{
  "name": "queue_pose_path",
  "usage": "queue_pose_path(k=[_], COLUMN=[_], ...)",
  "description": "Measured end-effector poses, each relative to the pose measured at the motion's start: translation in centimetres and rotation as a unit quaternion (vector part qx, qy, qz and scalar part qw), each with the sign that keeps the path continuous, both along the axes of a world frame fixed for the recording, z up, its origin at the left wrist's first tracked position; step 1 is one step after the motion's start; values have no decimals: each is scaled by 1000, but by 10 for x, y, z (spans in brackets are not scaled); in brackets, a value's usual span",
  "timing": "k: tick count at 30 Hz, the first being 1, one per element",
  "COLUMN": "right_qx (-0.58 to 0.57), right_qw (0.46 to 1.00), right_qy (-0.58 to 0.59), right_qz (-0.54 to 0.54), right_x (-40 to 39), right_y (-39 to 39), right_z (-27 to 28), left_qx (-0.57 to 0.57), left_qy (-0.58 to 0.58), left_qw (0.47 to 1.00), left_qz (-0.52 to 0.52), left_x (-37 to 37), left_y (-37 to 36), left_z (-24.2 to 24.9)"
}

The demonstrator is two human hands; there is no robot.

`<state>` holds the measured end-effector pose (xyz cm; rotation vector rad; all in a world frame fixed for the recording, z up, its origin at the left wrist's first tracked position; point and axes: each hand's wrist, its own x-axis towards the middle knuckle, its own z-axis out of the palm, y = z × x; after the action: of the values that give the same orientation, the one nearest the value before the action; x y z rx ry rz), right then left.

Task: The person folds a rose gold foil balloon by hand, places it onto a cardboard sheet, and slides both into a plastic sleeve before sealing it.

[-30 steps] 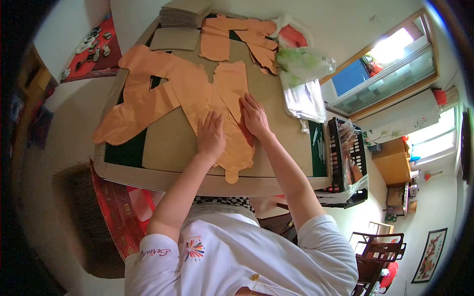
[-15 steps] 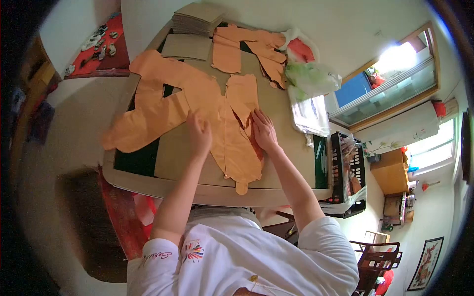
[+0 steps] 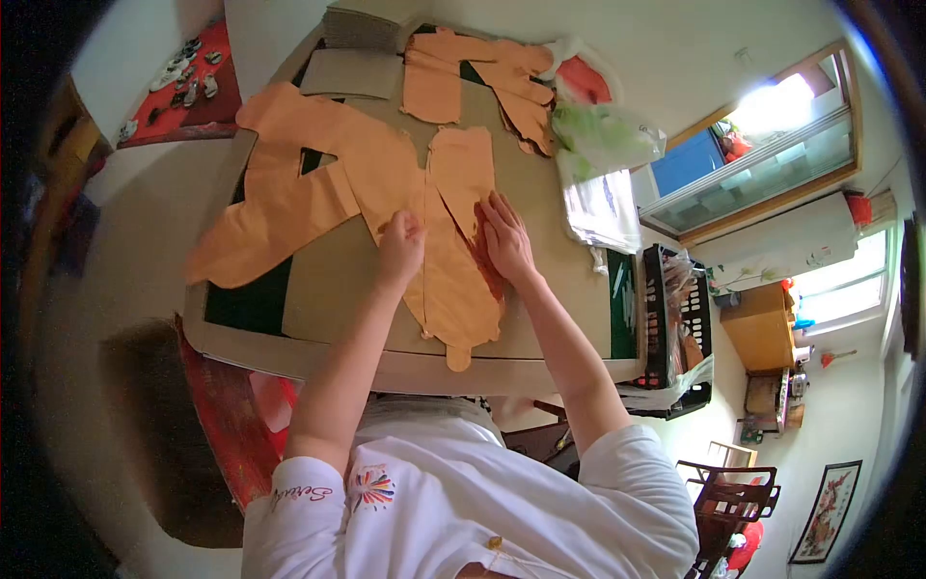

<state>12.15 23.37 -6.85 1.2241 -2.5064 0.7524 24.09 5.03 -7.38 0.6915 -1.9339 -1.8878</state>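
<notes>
A large flat orange sheet, cut in a rounded figure-like outline [image 3: 376, 174], lies spread on brown cardboard. Beside its middle seam is a folded, narrower part [image 3: 463, 164] with a slit showing a darker, shinier orange inside. My right hand [image 3: 506, 243] rests on the edge of this slit, fingers stretched out and flat. Over the sheet, left of the seam, is my left hand [image 3: 401, 249] with its fingers curled together; what they pinch, if anything, is hidden. Another orange cut piece [image 3: 434, 87] lies farther back.
Stacked cardboard sheets [image 3: 352, 72] stand at the table's back left. Clear plastic bags [image 3: 603, 207] lie along the right side. A black crate [image 3: 666, 318] stands beside the table's right edge. The cardboard base [image 3: 328, 304] covers much of the green tabletop.
My left hand has moved a little right, toward the seam, its fingers still curled. My right hand stays flat at the slit. The whole view has shifted slightly.
</notes>
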Motion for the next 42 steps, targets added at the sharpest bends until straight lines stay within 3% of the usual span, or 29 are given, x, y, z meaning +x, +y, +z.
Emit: queue_pose_path(k=[3,5,9,12,17,21,23,25,26,29,32,42], right_qx=[6,6,15,22,26,37,34,32,29,29,36,68], right_qw=[1000,1000,1000,1000,1000,999,999,999,999,999,999,997], right_qy=[30,5,-11,0,-4,35,17,10,14,30,33,20], right_qz=[0,-3,-11,-5,-15,-10,-12,-11,-9,-11,-15,-16], right_x=[-2,-2,-2,-3,-2,-1,-2,1,1,0,-1,2], right_y=[0,0,0,-1,-2,-2,-2,0,-1,-3,0,-2], right_z=[-3,-4,-4,-4,-2,-1,-2,-3,-1,1,-3,2], left_qx=[49,21,-4,57,-2,-7,-197,-357,-420,-538,-541,-546], left_qy=[-8,-14,-50,-84,5,46,78,124,156,141,60,86], left_qw=[999,999,998,993,1000,997,977,922,877,787,757,762], left_qz=[-14,-22,-38,-63,-21,57,29,-82,-177,-268,-363,-338], left_x=[-13,-16,-12,-2,-9,-2,9,30,42,65,69,72], left_y=[-3,-6,-6,0,-2,-14,-2,21,34,61,60,58], left_z=[-23,-26,-5,18,-14,-9,-8,9,26,19,12,4])
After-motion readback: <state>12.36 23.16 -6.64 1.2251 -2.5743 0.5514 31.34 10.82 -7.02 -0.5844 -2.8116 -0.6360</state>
